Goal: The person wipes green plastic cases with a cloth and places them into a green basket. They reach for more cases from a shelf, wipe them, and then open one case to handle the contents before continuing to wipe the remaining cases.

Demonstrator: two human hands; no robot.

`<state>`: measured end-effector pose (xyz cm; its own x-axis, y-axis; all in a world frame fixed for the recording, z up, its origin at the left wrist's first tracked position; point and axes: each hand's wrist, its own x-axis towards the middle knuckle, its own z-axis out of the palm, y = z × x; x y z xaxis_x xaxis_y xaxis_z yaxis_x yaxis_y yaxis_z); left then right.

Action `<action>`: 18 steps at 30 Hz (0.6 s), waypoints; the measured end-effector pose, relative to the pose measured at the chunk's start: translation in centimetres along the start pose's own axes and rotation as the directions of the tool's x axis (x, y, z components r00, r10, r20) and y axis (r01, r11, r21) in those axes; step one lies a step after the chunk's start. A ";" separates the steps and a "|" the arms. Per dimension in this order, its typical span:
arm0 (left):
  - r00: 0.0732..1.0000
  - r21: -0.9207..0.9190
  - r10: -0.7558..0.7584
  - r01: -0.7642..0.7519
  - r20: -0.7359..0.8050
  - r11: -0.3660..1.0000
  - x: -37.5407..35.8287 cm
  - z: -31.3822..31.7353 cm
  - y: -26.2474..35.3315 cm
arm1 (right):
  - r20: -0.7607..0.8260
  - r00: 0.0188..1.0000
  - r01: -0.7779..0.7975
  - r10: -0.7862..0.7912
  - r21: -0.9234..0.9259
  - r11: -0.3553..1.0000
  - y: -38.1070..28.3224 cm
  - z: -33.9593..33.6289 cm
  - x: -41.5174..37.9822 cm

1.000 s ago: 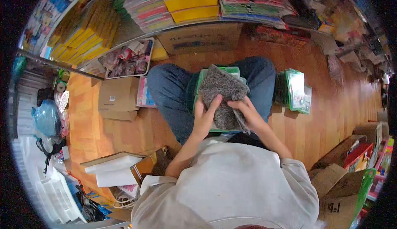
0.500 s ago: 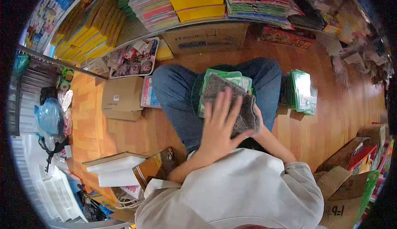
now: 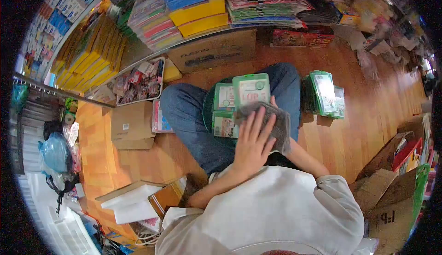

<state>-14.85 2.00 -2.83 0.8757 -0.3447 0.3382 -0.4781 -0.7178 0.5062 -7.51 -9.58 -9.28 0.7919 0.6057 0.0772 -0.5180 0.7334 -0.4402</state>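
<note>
My left hand point(image 3: 251, 142) lies flat with fingers spread on a grey cloth point(image 3: 278, 133), pressed over the lower part of a flat green-edged plastic case point(image 3: 251, 88) with a printed white label. Most of my right hand point(image 3: 293, 149) is hidden behind the cloth; a fingertip shows at the case's right edge, and the hand supports it from that side. Beneath, more green-edged cases point(image 3: 224, 125) rest in a dark green round container point(image 3: 208, 110) between my legs.
A stack of similar green cases point(image 3: 323, 93) stands on the wooden floor to the right. At left are a cardboard box point(image 3: 132, 125) and a white tray point(image 3: 161, 82) of small packets. Shelves with yellow boxes point(image 3: 202, 17) run across the back; open cartons point(image 3: 391, 209) sit at lower right.
The cloth and my left hand have slid down toward me, uncovering the held case's upper label and the cases beneath. The view has shifted slightly.
</note>
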 end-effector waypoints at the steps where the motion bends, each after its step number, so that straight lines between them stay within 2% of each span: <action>1: 0.999 0.042 -0.026 0.028 -0.036 0.999 0.7 -0.7 -0.7 | -0.302 0.946 0.027 -0.117 -0.289 0.957 1.3 1.0 -1.3; 3: 0.990 0.154 -0.046 0.067 -0.133 0.986 3.3 -2.8 -2.3 | -0.506 0.861 -0.053 -0.048 -0.182 0.982 2.2 4.1 -2.1; 5: 0.975 0.149 -0.097 0.128 -0.198 0.980 5.4 -3.6 -4.2 | -0.597 0.769 -0.335 0.228 -0.072 0.939 1.3 6.2 -1.9; 6: 0.979 0.064 -0.044 0.058 -0.201 0.996 5.5 -3.5 -4.2 | -0.539 0.806 -0.317 0.245 -0.043 0.947 1.7 5.2 -1.5; 8: 0.983 0.001 0.033 -0.034 -0.182 0.999 4.4 -2.3 -1.4 | -0.619 0.785 -0.116 0.026 -0.105 0.988 1.0 6.7 -0.7; 10: 0.994 -0.022 0.075 -0.077 -0.076 0.997 1.5 0.0 0.4 | -0.597 0.800 -0.051 -0.061 -0.168 0.984 1.4 5.7 -0.2; 12: 0.966 -0.050 0.099 -0.114 -0.239 0.992 1.9 2.3 -1.7 | -0.546 0.829 -0.020 -0.124 -0.249 0.968 2.1 4.6 0.1; 13: 0.955 0.023 0.115 -0.113 -0.275 0.993 3.1 1.2 -2.9 | -0.499 0.863 -0.068 -0.079 -0.270 0.960 2.6 4.3 0.2; 14: 0.918 -0.076 0.105 -0.145 -0.383 0.987 4.2 0.4 -3.3 | -0.449 0.893 -0.121 -0.025 -0.293 0.948 3.1 4.0 0.4; 15: 0.922 -0.058 0.040 -0.067 -0.385 0.996 5.5 -1.1 -4.5 | -0.395 0.918 -0.175 0.037 -0.318 0.932 3.3 3.9 0.5; 17: 0.963 -0.201 -0.030 -0.026 -0.267 0.979 5.1 0.4 -14.4 | -0.406 0.914 -0.127 0.001 -0.283 0.951 3.0 4.5 1.3; 18: 0.965 -0.294 -0.041 -0.038 -0.259 0.955 4.9 0.3 -10.2 | -0.413 0.911 -0.096 -0.013 -0.242 0.965 2.7 5.1 0.7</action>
<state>-5.67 7.44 -6.62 0.8468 -0.1461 0.5114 -0.5102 -0.4947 0.7035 -10.01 -5.61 -5.90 0.8616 0.4143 -0.2932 -0.4976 0.5753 -0.6492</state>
